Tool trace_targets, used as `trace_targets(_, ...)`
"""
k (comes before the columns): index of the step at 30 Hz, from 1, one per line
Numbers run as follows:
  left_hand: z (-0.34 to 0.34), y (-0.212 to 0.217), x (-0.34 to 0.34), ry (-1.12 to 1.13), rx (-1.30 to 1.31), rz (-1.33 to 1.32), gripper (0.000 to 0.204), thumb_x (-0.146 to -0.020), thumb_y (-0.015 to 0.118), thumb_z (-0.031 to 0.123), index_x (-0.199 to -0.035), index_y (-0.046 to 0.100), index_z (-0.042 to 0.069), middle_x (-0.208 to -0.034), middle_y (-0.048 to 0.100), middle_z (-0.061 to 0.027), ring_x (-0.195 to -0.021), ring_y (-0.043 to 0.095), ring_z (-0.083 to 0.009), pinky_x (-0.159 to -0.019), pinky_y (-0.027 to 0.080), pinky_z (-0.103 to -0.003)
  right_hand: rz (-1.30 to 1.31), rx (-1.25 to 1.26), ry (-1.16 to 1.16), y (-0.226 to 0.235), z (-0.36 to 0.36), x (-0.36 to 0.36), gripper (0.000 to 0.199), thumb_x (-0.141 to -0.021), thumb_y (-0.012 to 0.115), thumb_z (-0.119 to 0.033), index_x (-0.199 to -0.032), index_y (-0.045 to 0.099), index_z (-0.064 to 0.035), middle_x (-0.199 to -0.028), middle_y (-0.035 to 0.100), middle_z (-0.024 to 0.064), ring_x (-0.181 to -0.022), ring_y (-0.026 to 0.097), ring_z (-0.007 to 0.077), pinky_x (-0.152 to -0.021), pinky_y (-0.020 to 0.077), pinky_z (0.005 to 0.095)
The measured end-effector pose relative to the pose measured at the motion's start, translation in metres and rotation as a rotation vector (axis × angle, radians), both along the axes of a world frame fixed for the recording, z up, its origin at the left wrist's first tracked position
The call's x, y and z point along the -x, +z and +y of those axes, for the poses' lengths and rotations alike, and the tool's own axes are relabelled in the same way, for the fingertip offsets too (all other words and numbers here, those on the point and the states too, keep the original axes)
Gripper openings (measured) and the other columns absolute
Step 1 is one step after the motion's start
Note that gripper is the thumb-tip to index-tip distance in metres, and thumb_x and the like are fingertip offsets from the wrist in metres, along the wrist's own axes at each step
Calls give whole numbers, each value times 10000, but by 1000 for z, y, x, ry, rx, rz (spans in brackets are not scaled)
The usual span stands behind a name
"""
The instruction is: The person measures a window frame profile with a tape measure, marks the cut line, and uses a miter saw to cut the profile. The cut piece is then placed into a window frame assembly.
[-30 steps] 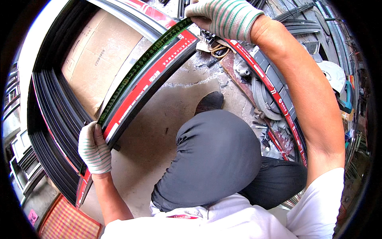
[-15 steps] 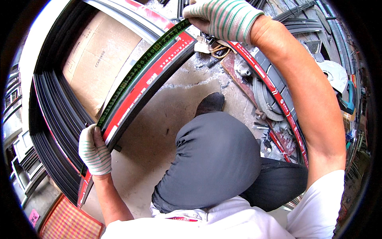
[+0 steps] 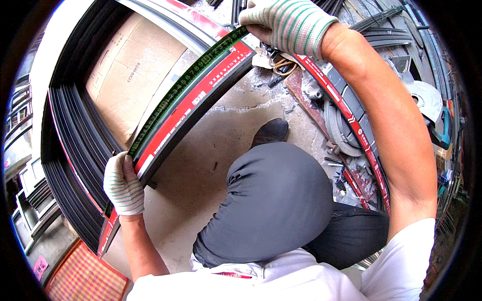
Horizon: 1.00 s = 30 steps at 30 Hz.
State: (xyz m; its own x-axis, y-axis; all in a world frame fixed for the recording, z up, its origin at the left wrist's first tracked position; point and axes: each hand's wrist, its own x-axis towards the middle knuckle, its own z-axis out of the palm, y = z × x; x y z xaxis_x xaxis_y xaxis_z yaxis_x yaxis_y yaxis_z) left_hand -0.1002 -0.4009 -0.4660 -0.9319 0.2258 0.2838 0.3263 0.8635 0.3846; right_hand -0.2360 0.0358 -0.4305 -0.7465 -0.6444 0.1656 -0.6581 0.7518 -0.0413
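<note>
A dark green tape measure blade (image 3: 173, 94) stretches between my two gloved hands. It runs along a long black profile with a red printed film (image 3: 173, 123), which slants from upper right to lower left. My left hand (image 3: 123, 183), in a white and green striped glove, pinches the blade's lower end beside the profile. At the top, my right hand (image 3: 291, 25), in a matching glove, grips the other end just beyond the profile's end. Whether a tape case sits in the right hand is hidden by the glove.
Black profiles (image 3: 83, 130) stand stacked at the left beside a cardboard sheet (image 3: 135, 75). Another red-filmed profile (image 3: 346, 113) lies at the right among scraps and tools, near a power saw (image 3: 427, 100). A checked orange cloth (image 3: 88, 276) lies lower left. My bent knee (image 3: 281, 195) fills the middle.
The whole scene has shifted slightly to the right in view. Both hands keep their hold on the tape measure blade along the profile.
</note>
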Motion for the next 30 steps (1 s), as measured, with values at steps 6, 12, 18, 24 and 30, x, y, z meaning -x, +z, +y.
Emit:
trace_targets(6, -1, -2, 0, 4, -14, -2, 114, -1025, 630, 99, -994, 681, 2, -807, 616, -114, -723, 590, -228, -726, 521, -331, 9, 21, 13, -2, 1, 1, 116, -840, 652, -183, -892, 678, -82, -874, 667, 162, -820, 678, 378, -714, 552, 480)
trace_targets(12, -1, -1, 0, 12, -22, -28, 104, -1018, 639, 91, -994, 680, -1, -817, 623, -117, -728, 596, -229, -734, 525, -333, 16, 35, 26, -1, 2, 1, 135, -836, 652, -184, -903, 699, -76, -883, 682, 162, -826, 687, 378, -716, 562, 471)
trace_targets(18, -6, -3, -1, 15, 10, -37, 135, -1053, 599, 98, -1039, 685, -5, -846, 646, -78, -773, 582, -150, -755, 522, -297, 6, -14, -21, 0, -1, 1, 173, -845, 652, -225, -855, 729, -70, -836, 705, 172, -784, 700, 390, -682, 564, 480)
trace_targets(24, -6, -3, 0, 13, 7, -32, 122, -1045, 603, 81, -1047, 687, -7, -837, 636, -86, -766, 568, -145, -754, 521, -301, 11, -8, -58, 4, 0, -4, 184, -854, 652, -236, -841, 739, -74, -815, 711, 181, -780, 707, 391, -684, 569, 474)
trace_targets(30, -4, -5, 10, -47, 57, 35, 138, -1060, 595, 109, -1051, 683, 3, -831, 628, -52, -769, 557, -144, -738, 505, -287, 33, -13, -196, 0, 12, -28, 125, -924, 684, -206, -1004, 719, -117, -953, 675, 103, -902, 689, 320, -777, 556, 428)
